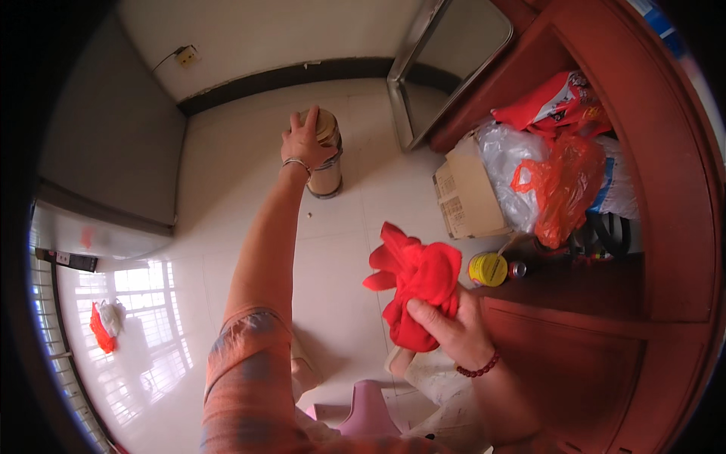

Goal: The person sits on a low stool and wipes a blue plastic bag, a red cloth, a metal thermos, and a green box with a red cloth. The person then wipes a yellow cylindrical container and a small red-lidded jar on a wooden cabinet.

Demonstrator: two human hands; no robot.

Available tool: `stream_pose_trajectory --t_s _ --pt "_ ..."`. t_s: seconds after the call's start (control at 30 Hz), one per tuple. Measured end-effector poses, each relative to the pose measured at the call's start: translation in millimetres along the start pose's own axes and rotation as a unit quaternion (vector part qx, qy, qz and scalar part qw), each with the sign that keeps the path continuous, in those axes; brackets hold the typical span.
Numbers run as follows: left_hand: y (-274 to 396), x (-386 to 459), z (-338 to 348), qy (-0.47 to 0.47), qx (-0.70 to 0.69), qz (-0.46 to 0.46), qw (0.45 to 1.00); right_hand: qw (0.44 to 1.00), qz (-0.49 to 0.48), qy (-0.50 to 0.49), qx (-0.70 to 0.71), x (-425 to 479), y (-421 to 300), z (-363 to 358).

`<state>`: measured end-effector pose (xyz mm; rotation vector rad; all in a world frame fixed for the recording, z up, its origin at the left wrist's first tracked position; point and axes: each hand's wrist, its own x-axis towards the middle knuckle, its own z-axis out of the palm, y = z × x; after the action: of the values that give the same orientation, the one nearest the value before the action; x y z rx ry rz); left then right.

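A cylindrical canister (327,177) with a tan lid stands upright on the tiled floor, ahead of me. My left hand (308,144) reaches down over its top, fingers spread across the lid and thumb at the near side. Part of the lid is hidden under the hand. Bunched in my right hand (454,323) is a red cloth (417,272), held above the floor with its loose folds sticking out to the upper left. My right thumb presses on the front of the cloth.
On the right, a red wooden cabinet (561,352) holds plastic bags (567,181), a cardboard box (471,193) and a yellow-labelled can (488,269). A framed mirror (400,108) leans nearby. A pink stool (368,411) is by my legs; a grey cabinet (113,136) stands left.
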<state>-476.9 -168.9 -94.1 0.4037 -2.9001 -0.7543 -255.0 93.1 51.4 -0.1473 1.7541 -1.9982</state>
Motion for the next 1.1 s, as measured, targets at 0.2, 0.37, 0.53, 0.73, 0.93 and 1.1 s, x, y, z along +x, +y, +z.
stream_pose_trajectory --t_s 0.2,0.37,0.53,0.73,0.93,1.1 --pt "-10.9 -36.3 -5.3 0.018 0.02 0.051 0.998 0.998 -0.042 0.035 -0.011 0.7 -3.3 -2.5" --pt "-18.5 -96.1 -18.7 -0.007 0.015 0.067 0.998 0.996 -0.073 0.035 -0.025 -5.1 -7.1 -9.7" --pt "-21.4 -186.6 -33.7 -0.048 0.005 0.081 0.996 0.992 -0.108 0.051 -0.05 -9.7 5.2 -20.3" --pt "-27.9 -311.7 -57.3 -0.073 0.005 0.033 0.997 0.985 -0.148 0.059 -0.058 1.0 27.6 6.4" --pt "-38.7 -392.2 -60.0 -0.074 -0.007 0.002 0.997 0.96 -0.132 -0.025 -0.246 1.8 85.5 62.9" --pt "-86.9 -409.4 -26.9 -0.036 -0.018 0.13 0.991 0.851 -0.241 -0.037 -0.464 -38.5 158.5 129.1"
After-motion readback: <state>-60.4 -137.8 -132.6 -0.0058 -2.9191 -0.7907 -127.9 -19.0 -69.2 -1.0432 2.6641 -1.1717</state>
